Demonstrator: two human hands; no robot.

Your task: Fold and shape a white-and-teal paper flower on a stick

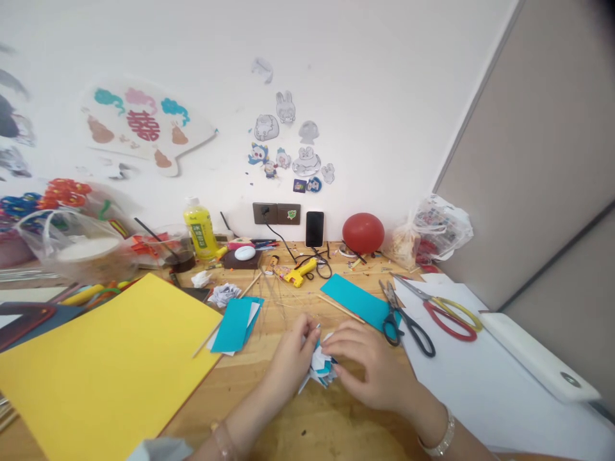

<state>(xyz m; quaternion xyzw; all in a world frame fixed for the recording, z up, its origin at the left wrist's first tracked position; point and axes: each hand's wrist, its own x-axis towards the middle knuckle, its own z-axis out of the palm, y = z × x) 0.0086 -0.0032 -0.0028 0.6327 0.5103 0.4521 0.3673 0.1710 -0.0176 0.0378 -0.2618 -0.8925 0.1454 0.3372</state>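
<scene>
Between my two hands is a folded blue-and-white paper flower [323, 366] with many pointed layers, held over the front of the wooden table. My left hand [292, 351] pinches its left side with thumb and forefinger. On the other side, my right hand [362, 362] has curved fingers touching the upper and right petals, the thumb below. Some of the flower is covered by my fingers. Left of my hands lies a small stack of blue and white paper pieces [232, 325]. A blue paper strip [353, 296] lies beyond my right hand, with a thin wooden stick [341, 308] along its edge.
Black-handled scissors [408, 323] and red-and-yellow-handled scissors [449, 314] lie right, by white paper sheets [461, 384]. A large yellow sheet [115, 365] covers the left. Behind are a yellow glue gun [300, 273], a phone [314, 228], a red balloon [363, 233] and a bottle [200, 230].
</scene>
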